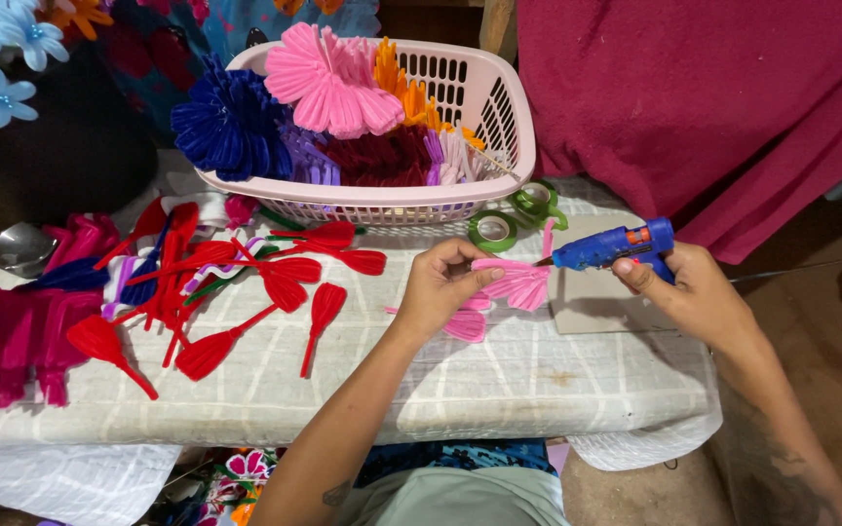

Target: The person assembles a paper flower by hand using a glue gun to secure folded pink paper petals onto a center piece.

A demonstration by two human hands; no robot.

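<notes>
Left hand (438,284) pinching fuzzy pink fan-shaped petal (516,281), right hand (691,290) gripping blue plastic glue gun (612,245), nozzle touching petal

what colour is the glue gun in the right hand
The glue gun in the right hand is blue with an orange trigger part, seen in the head view.

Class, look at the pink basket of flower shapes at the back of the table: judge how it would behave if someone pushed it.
The pink basket looks like thin slotted plastic, so probably light. Its filling of fuzzy flower shapes likely adds little weight. On the cloth-covered table it would probably slide rather than tip, being wide and low.
</notes>
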